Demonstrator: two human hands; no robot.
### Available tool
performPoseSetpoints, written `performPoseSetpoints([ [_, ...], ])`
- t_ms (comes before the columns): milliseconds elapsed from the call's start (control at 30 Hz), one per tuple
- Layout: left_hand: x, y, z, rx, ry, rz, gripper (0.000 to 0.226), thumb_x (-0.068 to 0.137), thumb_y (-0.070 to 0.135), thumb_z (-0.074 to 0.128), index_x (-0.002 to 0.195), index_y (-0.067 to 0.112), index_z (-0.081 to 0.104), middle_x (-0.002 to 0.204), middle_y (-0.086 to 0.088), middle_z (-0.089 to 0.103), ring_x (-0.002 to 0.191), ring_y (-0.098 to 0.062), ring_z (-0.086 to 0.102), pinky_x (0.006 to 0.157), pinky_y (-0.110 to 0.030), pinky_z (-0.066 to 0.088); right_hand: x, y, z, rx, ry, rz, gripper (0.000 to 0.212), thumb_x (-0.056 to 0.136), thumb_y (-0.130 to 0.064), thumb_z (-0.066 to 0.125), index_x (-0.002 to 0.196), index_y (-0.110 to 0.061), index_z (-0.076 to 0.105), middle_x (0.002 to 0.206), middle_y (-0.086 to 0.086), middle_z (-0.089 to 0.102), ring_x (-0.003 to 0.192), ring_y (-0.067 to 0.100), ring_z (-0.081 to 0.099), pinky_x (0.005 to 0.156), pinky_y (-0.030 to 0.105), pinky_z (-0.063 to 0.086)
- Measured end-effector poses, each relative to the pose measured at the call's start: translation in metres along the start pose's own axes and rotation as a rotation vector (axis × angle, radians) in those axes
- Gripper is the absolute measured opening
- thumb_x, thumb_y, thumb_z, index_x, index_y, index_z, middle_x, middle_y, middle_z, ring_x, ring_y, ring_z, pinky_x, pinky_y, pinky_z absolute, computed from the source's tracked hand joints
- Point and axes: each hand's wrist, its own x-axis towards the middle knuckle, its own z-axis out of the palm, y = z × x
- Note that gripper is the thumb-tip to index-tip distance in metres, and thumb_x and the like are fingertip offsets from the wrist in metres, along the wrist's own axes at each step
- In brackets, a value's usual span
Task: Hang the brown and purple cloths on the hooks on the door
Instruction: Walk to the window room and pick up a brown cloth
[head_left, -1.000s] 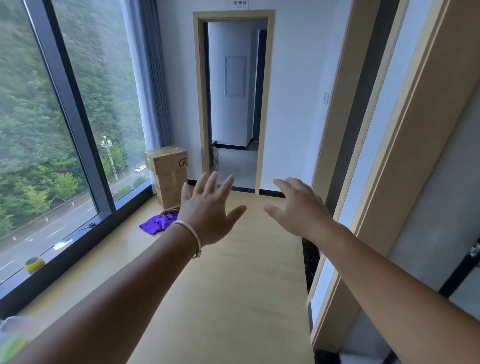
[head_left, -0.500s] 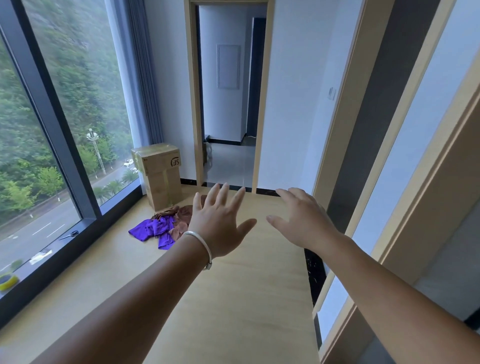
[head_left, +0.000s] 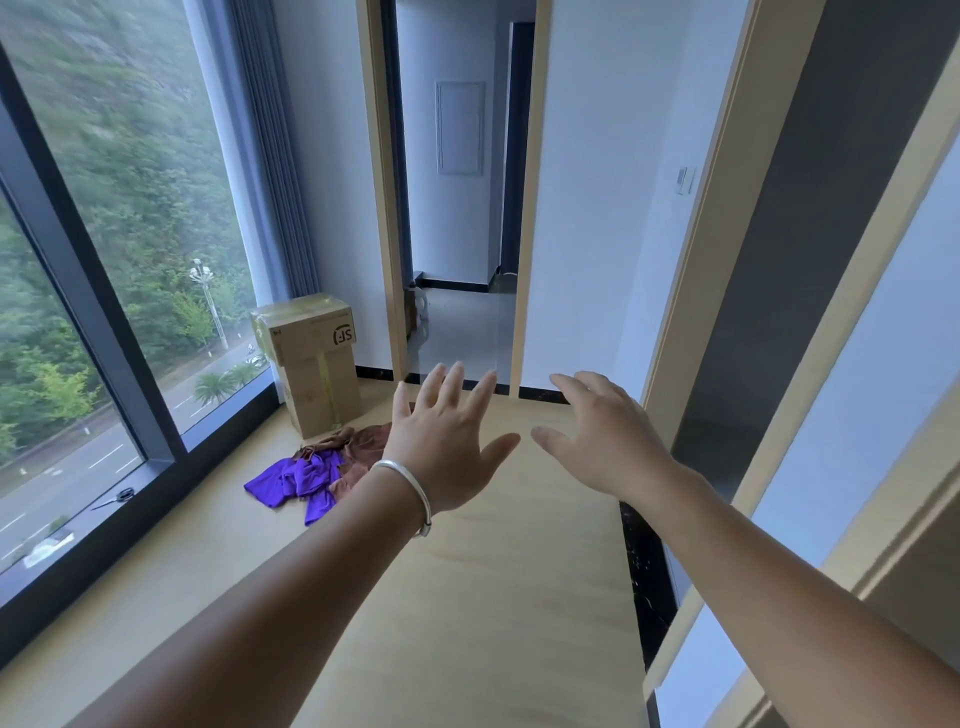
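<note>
Purple cloth (head_left: 296, 480) is lying crumpled on the pale wooden floor (head_left: 493, 597), at the left, near the window (head_left: 104, 260). Brown cloth (head_left: 358, 447) is lying bunched against its far right edge, touching it, with part of it hidden behind the left wrist. Both cloths are sitting just in front of a taped cardboard box (head_left: 311, 364) standing in the far left corner. Left hand (head_left: 447, 447) is reaching forward above the floor, fingers straight and spread apart, gripping nothing; a silver bangle (head_left: 410, 493) is circling its wrist. Right hand (head_left: 602, 441) is reaching forward beside it, fingers relaxed and slightly parted, palm down, gripping nothing. Neither hand is touching the cloths. An open doorway (head_left: 457, 208) is showing at the far end.
</note>
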Motion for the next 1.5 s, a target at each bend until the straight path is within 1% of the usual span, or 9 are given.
performPoseSetpoints([
  [233, 0.090, 0.013, 0.022, -0.002, 0.019, -0.019, 0.075, 0.089, 0.071, 0.019, 0.150, 0.033, -0.001, 0.160, -0.005, 0.003, 0.147, -0.024, -0.005, 0.115, -0.056, 0.002, 0.083, 0.051, 0.005, 0.007, -0.003, -0.014, 0.069, 0.089, -0.056, 0.050, 0.147, -0.027, 0.028, 0.153, 0.001, 0.028, 0.142, 0.019, 0.021, 0.113, 0.043, 0.024],
  [400, 0.139, 0.012, 0.040, -0.003, 0.005, -0.021, 0.074, 0.089, 0.071, 0.020, 0.150, 0.034, -0.001, 0.161, -0.004, 0.003, 0.147, -0.024, -0.006, 0.115, -0.056, 0.001, 0.131, 0.073, 0.016, 0.014, -0.024, -0.011, 0.069, 0.089, -0.056, 0.050, 0.148, -0.028, 0.027, 0.154, 0.001, 0.027, 0.143, 0.018, 0.020, 0.114, 0.042, 0.024],
  [633, 0.228, -0.011, 0.073, -0.003, 0.002, -0.011, 0.075, 0.088, 0.072, 0.017, 0.150, 0.034, -0.004, 0.161, -0.004, 0.002, 0.147, -0.025, -0.006, 0.115, -0.056, 0.001, 0.212, 0.095, 0.039, 0.022, -0.039, 0.006, 0.069, 0.089, -0.056, 0.050, 0.148, -0.029, 0.026, 0.154, 0.000, 0.025, 0.143, 0.018, 0.018, 0.114, 0.042, 0.022],
  [800, 0.304, -0.035, 0.086, -0.033, 0.071, 0.028, 0.074, 0.090, 0.071, 0.018, 0.150, 0.034, -0.002, 0.161, -0.004, 0.003, 0.147, -0.024, -0.005, 0.116, -0.056, 0.002, 0.283, 0.109, 0.046, -0.005, -0.015, 0.031, 0.069, 0.089, -0.055, 0.050, 0.148, -0.027, 0.025, 0.156, 0.001, 0.023, 0.144, 0.017, 0.015, 0.115, 0.043, 0.020],
  [967, 0.378, -0.064, 0.097, -0.055, 0.095, 0.044, 0.072, 0.090, 0.070, 0.019, 0.150, 0.035, -0.004, 0.161, -0.005, 0.002, 0.147, -0.023, -0.007, 0.117, -0.055, 0.001, 0.358, 0.113, 0.058, -0.041, 0.010, 0.037, 0.069, 0.090, -0.055, 0.049, 0.148, -0.028, 0.025, 0.156, 0.001, 0.023, 0.144, 0.017, 0.015, 0.115, 0.043, 0.020],
  [1233, 0.468, -0.095, 0.127, -0.059, 0.062, 0.075, 0.073, 0.090, 0.069, 0.019, 0.150, 0.035, -0.004, 0.161, -0.004, 0.001, 0.147, -0.024, -0.007, 0.117, -0.055, 0.001, 0.445, 0.128, 0.086, -0.038, 0.040, 0.066, 0.070, 0.089, -0.055, 0.050, 0.148, -0.028, 0.024, 0.155, 0.001, 0.023, 0.144, 0.018, 0.015, 0.115, 0.044, 0.020],
  [1500, 0.556, -0.093, 0.163, -0.052, 0.039, 0.091, 0.074, 0.090, 0.070, 0.018, 0.150, 0.034, -0.005, 0.161, -0.005, 0.000, 0.147, -0.023, -0.008, 0.116, -0.055, 0.000, 0.523, 0.178, 0.109, -0.031, 0.028, 0.103, 0.071, 0.089, -0.056, 0.049, 0.148, -0.029, 0.023, 0.156, 0.001, 0.022, 0.144, 0.017, 0.014, 0.115, 0.047, 0.019],
])
